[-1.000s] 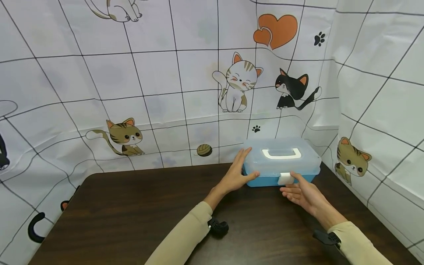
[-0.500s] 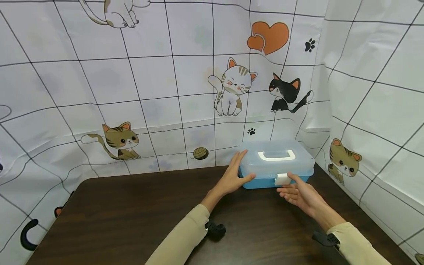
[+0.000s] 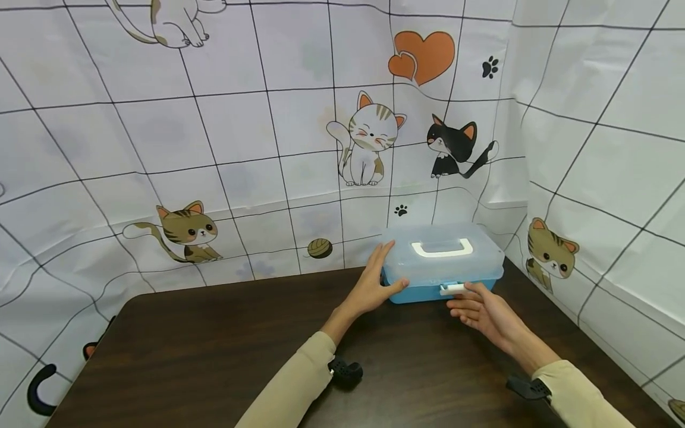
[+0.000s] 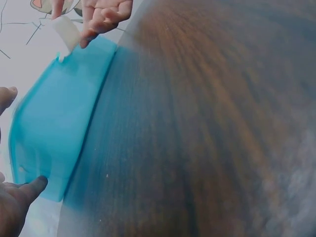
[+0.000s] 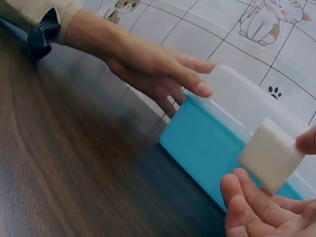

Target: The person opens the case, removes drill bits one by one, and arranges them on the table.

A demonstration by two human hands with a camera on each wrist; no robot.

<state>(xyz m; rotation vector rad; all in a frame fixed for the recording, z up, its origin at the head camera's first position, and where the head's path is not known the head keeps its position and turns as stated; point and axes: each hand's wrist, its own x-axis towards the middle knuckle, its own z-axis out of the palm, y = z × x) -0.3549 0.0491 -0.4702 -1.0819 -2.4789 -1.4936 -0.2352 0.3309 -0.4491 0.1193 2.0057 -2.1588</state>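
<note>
A blue box [image 3: 423, 293] with a cloudy lid [image 3: 455, 261] and white handle stands at the table's back right, lid down. My left hand [image 3: 369, 289] spans its left end, fingers fairly straight along the side and thumb on the front. My right hand [image 3: 495, 318] holds the white front latch [image 3: 453, 289] at its edge with the thumb; the other fingers lie just below. The right wrist view shows the latch [image 5: 271, 155] tilted outward from the blue front. In the left wrist view the latch [image 4: 66, 34] juts out beside the right fingers.
The dark wooden table [image 3: 225, 351] extends left and in front of the box. A white sheet [image 3: 299, 131] with grid lines and printed cats hangs behind and to the right, close to the box. Both wrists carry black straps.
The latch has swung up and outward under my right thumb, now looking thin in the head view. My left hand stays at the box's end. The head view has shifted slightly.
</note>
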